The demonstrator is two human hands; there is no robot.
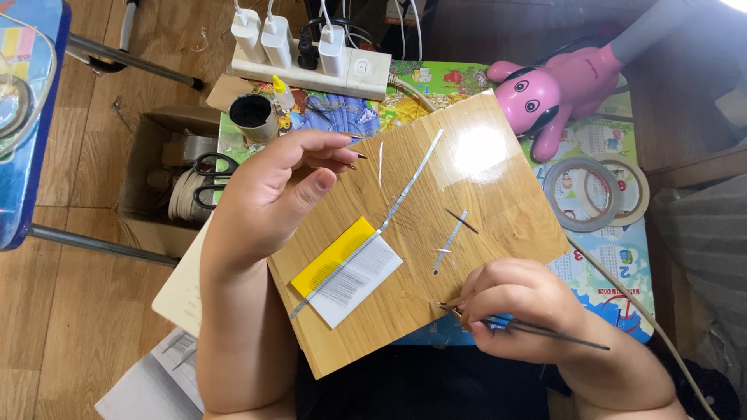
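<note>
From the head camera we see our right hand [520, 309] at the near edge of the wooden board [498, 194], fingers pinched on thin dark sticks [545, 330] whose tips point left. A short silver strip [449, 243] lies on the board just above that hand, running diagonally up to the right. Our left hand [272, 198] hovers over the board's left corner, fingertips nipping a tiny sliver, farther from the strip.

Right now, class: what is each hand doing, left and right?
Left hand: fingertips pinched on a thin stick, above the board.
Right hand: closed on several thin sticks.
</note>
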